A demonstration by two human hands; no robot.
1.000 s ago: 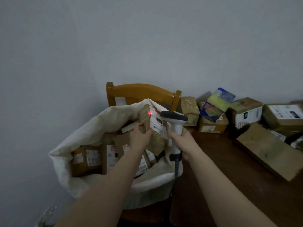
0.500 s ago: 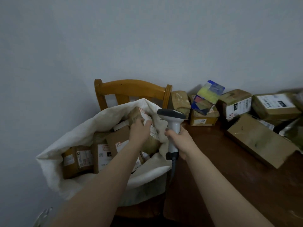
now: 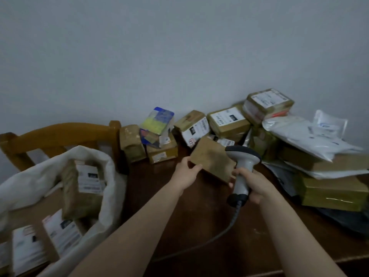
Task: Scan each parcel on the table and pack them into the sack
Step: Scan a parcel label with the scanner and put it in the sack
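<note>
While right hand (image 3: 253, 184) grips scanner (image 3: 242, 156), left hand (image 3: 185, 172) holds box (image 3: 213, 158) by edge (parcels (image 3: 227, 120) behind).

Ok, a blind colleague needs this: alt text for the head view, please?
A person's left hand grips the edge of a plain brown parcel on a dark wooden table while the right hand holds a grey barcode scanner. Behind, more parcels are piled against the wall; a white sack of parcels sits at left.

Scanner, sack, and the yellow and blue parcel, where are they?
scanner (image 3: 242, 172), head view, on its grey handle.
sack (image 3: 34, 178), head view, on its white cloth side.
yellow and blue parcel (image 3: 157, 121), head view, on its yellow patch.
</note>
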